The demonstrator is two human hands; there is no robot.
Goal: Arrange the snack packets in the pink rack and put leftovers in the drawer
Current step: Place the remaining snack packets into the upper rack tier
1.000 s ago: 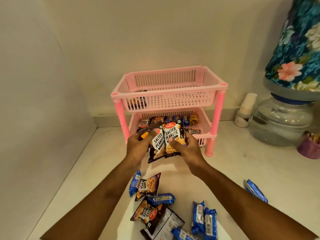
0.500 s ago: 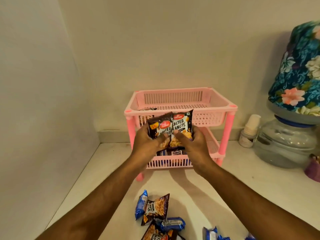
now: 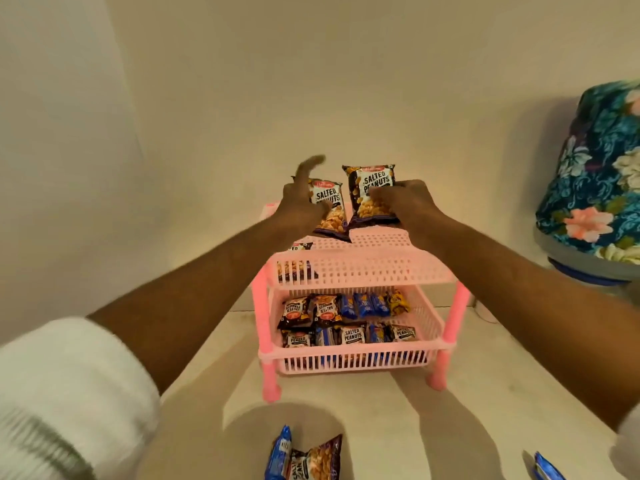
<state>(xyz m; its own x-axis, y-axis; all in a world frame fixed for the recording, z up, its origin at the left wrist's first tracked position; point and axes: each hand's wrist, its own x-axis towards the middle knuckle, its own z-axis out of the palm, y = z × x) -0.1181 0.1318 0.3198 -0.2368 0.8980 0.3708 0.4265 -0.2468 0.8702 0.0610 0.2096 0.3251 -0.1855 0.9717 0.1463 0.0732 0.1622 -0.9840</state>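
Your right hand (image 3: 405,202) pinches one salted peanuts packet (image 3: 372,195) upright over the back of the pink rack's top tray (image 3: 363,268), while your left hand (image 3: 299,206), fingers spread, steadies a second packet (image 3: 329,211) just beside it.

1. A pink rack (image 3: 360,271) with two tiers stands on a pale surface (image 3: 485,393) in a corner of cream walls.
2. Both hands reach over the top tier. The left hand (image 3: 299,206) has its fingers spread and blurred, lying against one salted peanuts packet (image 3: 329,211).
3. The right hand (image 3: 403,202) pinches a second peanuts packet (image 3: 372,195) just beside the first.
4. Another packet (image 3: 298,258) lies in the top tier's left corner.
5. The lower tier (image 3: 353,362) holds two rows of peanut packets and blue packets (image 3: 363,305).
6. On the surface near the bottom edge lie a blue packet (image 3: 278,455) and a peanut packet (image 3: 318,460), touching.
7. A floral-covered object (image 3: 595,174) stands at the right.
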